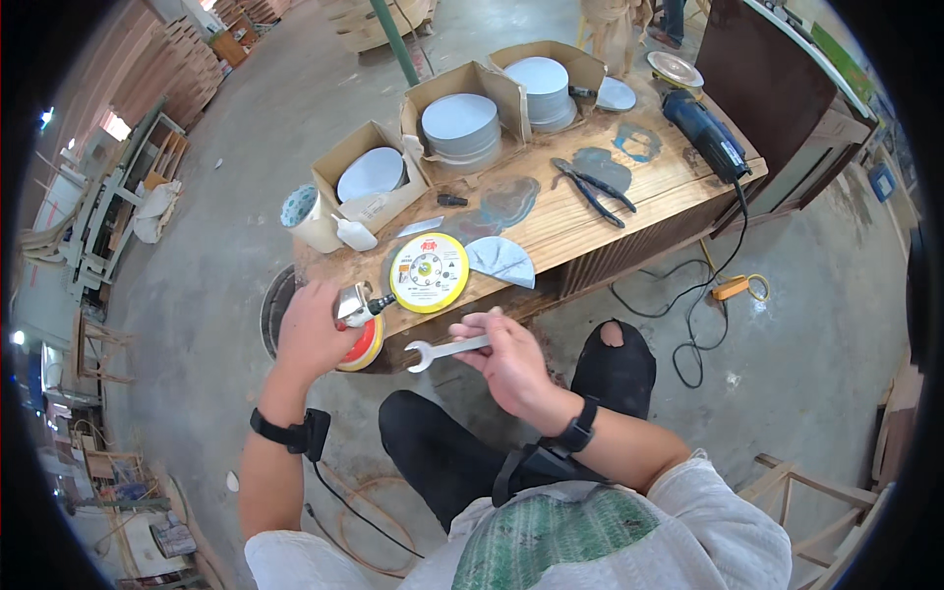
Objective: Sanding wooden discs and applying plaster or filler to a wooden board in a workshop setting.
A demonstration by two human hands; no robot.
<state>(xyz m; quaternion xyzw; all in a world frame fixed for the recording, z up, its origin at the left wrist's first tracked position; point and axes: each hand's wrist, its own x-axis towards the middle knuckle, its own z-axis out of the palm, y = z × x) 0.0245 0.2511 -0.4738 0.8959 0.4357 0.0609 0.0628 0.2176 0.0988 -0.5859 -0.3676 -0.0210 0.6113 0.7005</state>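
Wooden workbench (551, 231), gray stains on top, stands on a concrete floor (295, 64). Cardboard boxes (470, 82) of gray discs (460, 116) line its far side; pliers (572, 174) and a blue power tool (706, 138) sit to the right.

Left hand (310, 329) is wrapped over a silver tool (354, 298) at the bench's near-left end; far fingers hidden, so exact hold is hard to call. Yellow-rimmed pad (429, 273) lies just right of it.

Right hand (506, 359) pinches a wrench (442, 350) by the shank, open end pointing left, apart from the silver tool.
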